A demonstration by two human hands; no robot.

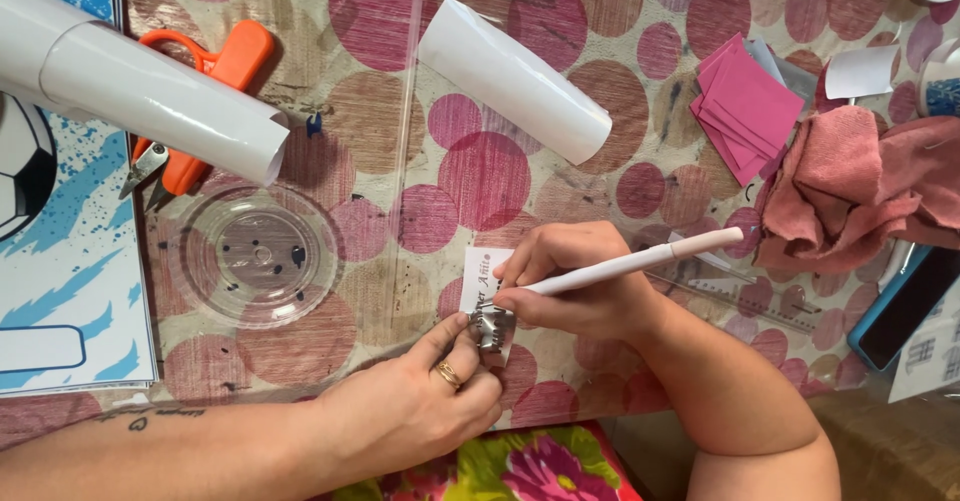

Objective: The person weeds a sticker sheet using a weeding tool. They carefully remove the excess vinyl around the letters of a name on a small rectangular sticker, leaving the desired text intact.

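Observation:
My right hand (575,281) grips a white pen-shaped tool (640,259), its tip down on a small white card (482,273) with dark lettering and a silvery patch. My left hand (425,396), a gold ring on one finger, pinches the card's lower edge against the table between thumb and fingers. Both hands meet over the card near the table's front edge.
A spotted pink-and-brown tablecloth (480,171) covers the table. On it lie a clear plastic lid (255,254), orange snips (200,101), two rolled white sheets (150,91) (515,79), pink paper squares (745,106), a pink cloth (855,186), a clear ruler (740,296) and a blue printed sheet (60,261).

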